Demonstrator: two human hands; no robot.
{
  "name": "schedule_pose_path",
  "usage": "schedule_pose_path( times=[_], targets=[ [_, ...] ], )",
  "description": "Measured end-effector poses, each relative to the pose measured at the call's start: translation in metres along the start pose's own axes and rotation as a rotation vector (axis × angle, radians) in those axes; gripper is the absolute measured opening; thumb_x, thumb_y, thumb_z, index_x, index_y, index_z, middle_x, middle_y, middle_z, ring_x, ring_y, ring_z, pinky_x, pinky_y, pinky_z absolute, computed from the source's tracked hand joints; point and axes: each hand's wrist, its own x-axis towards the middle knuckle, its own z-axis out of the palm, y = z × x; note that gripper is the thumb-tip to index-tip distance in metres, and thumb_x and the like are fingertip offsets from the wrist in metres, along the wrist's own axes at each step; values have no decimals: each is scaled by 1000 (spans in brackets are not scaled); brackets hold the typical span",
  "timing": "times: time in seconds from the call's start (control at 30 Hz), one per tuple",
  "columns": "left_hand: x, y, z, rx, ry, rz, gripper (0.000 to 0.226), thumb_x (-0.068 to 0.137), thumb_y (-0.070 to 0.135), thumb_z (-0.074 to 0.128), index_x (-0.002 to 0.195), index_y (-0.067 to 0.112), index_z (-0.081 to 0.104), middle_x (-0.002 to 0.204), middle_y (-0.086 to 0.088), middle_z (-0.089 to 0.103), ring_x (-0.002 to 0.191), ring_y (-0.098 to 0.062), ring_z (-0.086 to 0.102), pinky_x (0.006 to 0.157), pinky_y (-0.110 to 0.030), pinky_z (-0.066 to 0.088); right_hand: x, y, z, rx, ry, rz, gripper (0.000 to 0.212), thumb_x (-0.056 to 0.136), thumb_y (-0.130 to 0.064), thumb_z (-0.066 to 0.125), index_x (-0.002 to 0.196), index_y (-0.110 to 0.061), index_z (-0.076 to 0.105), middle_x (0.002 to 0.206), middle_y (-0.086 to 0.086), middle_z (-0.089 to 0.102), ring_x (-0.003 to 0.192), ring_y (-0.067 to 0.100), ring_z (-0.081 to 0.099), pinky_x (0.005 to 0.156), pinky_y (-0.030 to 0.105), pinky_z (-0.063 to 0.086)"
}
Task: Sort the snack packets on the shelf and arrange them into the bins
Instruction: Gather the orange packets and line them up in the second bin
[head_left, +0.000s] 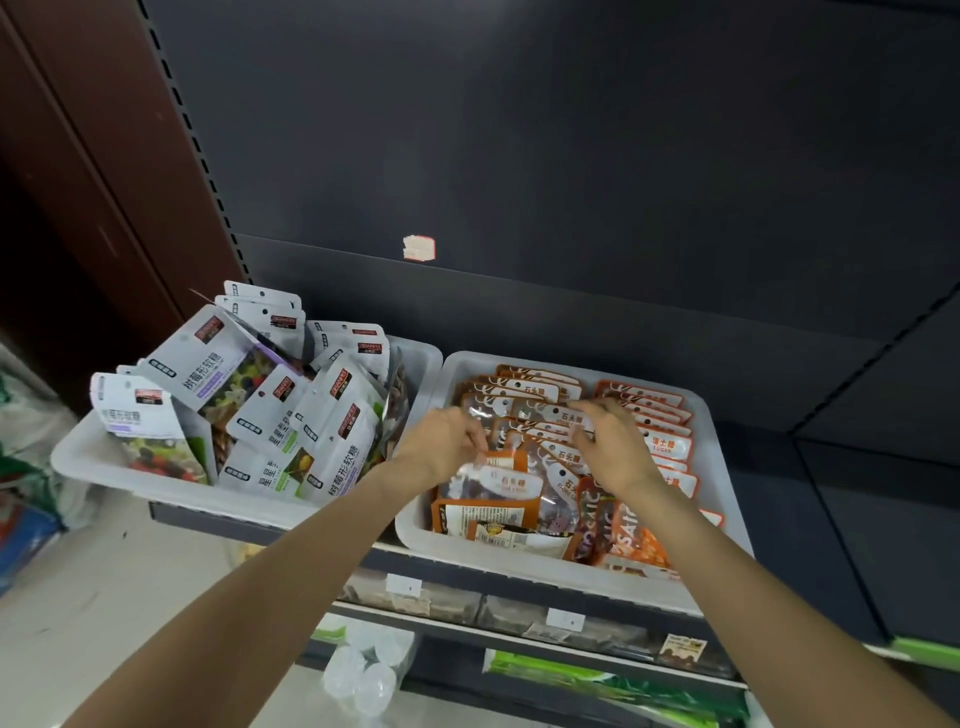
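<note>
Two white plastic bins stand side by side on a dark shelf. The left bin (83, 457) holds several white and purple snack packets (332, 431), piled loosely and leaning. The right bin (724, 457) holds several orange and white packets (644, 405) in overlapping rows. Both my hands are over the right bin. My left hand (441, 441) pinches the top of an orange and white packet (501, 486) at the front left of that bin. My right hand (610, 447) has its fingers bent down onto the packets in the middle rows; whether it grips one is hidden.
The shelf's dark back panel (571, 156) rises behind the bins, with a small torn label (418, 247). Below are lower shelves with price tags (565, 619), brown packets and green packets (597, 680). A brown cabinet (78, 156) stands at left. Bags lie on the floor at far left.
</note>
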Motion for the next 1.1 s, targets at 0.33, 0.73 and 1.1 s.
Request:
schedule_pose_path(
  times=[0.33, 0.73, 1.1],
  targets=[
    [2, 13, -9, -399, 338, 108, 3, 86, 16, 66, 87, 19, 67, 94, 2, 68, 87, -7, 63, 77, -19, 53, -2, -26, -11, 370, -76, 63, 37, 96, -37, 46, 103, -8, 68, 101, 8, 70, 84, 14, 66, 77, 32, 57],
    [12, 42, 6, -524, -160, 210, 29, 84, 17, 69, 113, 18, 65, 110, 9, 64, 104, -8, 61, 91, -29, 51, 12, -11, -62, 473, -15, 318, 35, 80, 5, 67, 112, -6, 59, 95, 3, 61, 88, 14, 58, 69, 20, 46],
    [27, 9, 26, -139, -7, 79, 21, 91, 15, 60, 111, 19, 62, 116, -2, 64, 107, -16, 61, 92, -30, 51, 7, 2, -58, 516, 329, 1, 17, 89, -2, 59, 96, -11, 72, 91, -6, 67, 92, 11, 64, 78, 22, 52]
  ],
)
